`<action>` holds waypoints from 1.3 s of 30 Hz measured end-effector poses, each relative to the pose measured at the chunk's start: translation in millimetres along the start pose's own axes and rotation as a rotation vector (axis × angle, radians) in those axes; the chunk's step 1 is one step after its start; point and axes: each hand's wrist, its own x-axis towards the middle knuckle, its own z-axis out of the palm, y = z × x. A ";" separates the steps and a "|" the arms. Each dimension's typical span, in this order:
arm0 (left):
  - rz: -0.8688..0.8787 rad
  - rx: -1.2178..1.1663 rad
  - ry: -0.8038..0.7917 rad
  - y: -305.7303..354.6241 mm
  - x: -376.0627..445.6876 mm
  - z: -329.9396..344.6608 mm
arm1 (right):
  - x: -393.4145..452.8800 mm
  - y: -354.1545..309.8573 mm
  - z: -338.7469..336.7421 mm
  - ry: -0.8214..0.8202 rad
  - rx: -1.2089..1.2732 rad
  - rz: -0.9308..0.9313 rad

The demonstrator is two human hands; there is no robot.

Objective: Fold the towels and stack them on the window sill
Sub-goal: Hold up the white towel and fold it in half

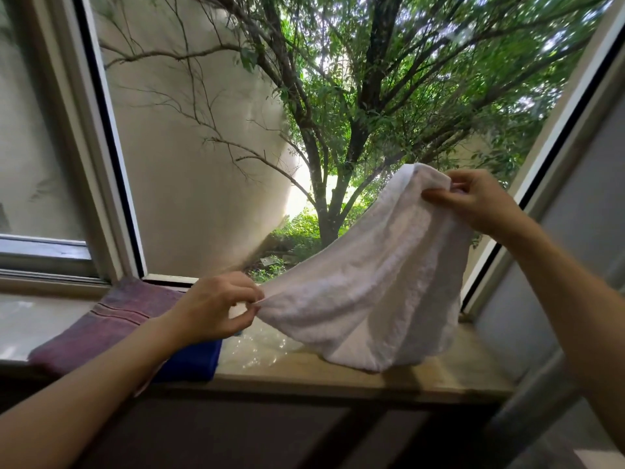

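Observation:
A white towel (368, 282) hangs in the air above the window sill (372, 374), stretched between both hands. My left hand (213, 306) pinches its lower left corner, low over the sill. My right hand (473, 201) pinches the upper right corner, held much higher. The towel's bottom edge sags down and touches the sill. On the left part of the sill lies a folded purple towel (105, 319) on top of a folded blue towel (196, 360); my left forearm covers part of both.
The window is open, with frames at left (111, 157) and right (554, 157). Outside stand a tree and a pale wall. The glossy sill (263, 350) shows bare between the stack and the white towel. A metal bar (527, 418) slants at lower right.

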 end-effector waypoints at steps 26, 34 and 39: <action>-0.492 -0.319 -0.144 17.5 6.5 60.7 | 9.6 -10.8 20.1 0.021 -0.113 -0.024; -0.669 -0.366 -0.366 8.4 24.0 59.2 | 2.5 -33.9 28.9 0.112 -0.333 -0.065; -0.601 -0.706 0.229 60.4 79.8 -0.1 | -3.3 -54.9 39.7 0.144 -0.466 -0.139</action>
